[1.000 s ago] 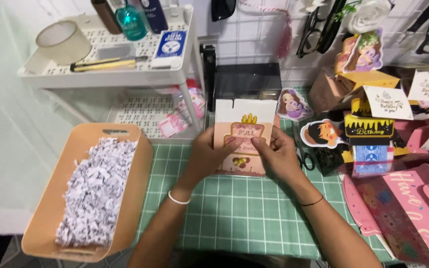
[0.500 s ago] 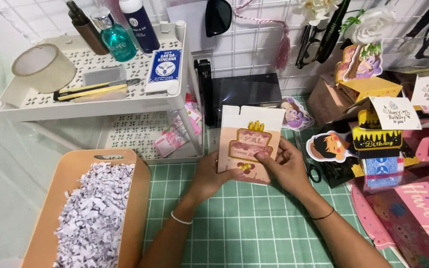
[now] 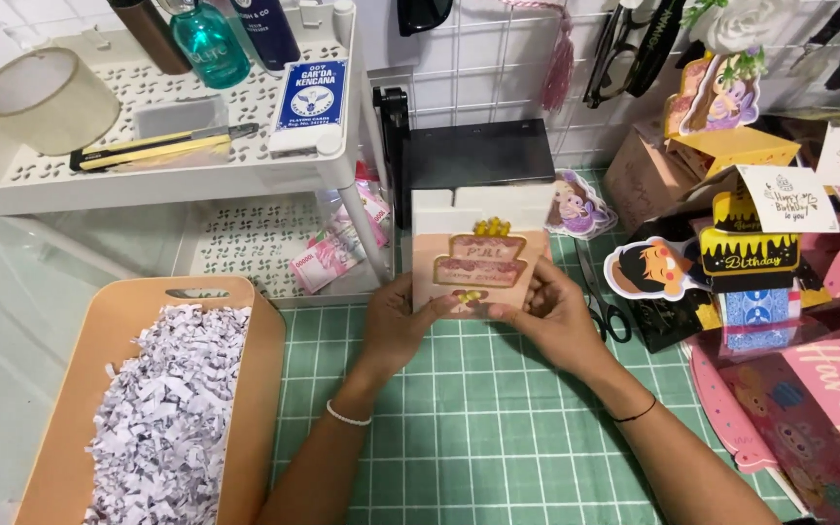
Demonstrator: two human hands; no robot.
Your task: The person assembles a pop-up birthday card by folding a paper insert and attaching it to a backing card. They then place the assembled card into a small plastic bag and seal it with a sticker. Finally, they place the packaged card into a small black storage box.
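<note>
Pink cake-printed card box (image 3: pixel 479 261) held upright over the green cutting mat (image 3: pixel 478 428).
The box is pinched at its lower edge by the left hand (image 3: pixel 396 326) and the right hand (image 3: pixel 554 316); behind the box a black box (image 3: pixel 478 156) is seen, left of it a tray of shredded paper (image 3: pixel 162 408), right of it scissors (image 3: pixel 600 292).

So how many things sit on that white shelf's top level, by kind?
Bottles: 3
Tape roll: 1
Utility knife: 1
Blue playing-card box: 1
Clear flat piece: 1
Total: 7
</note>
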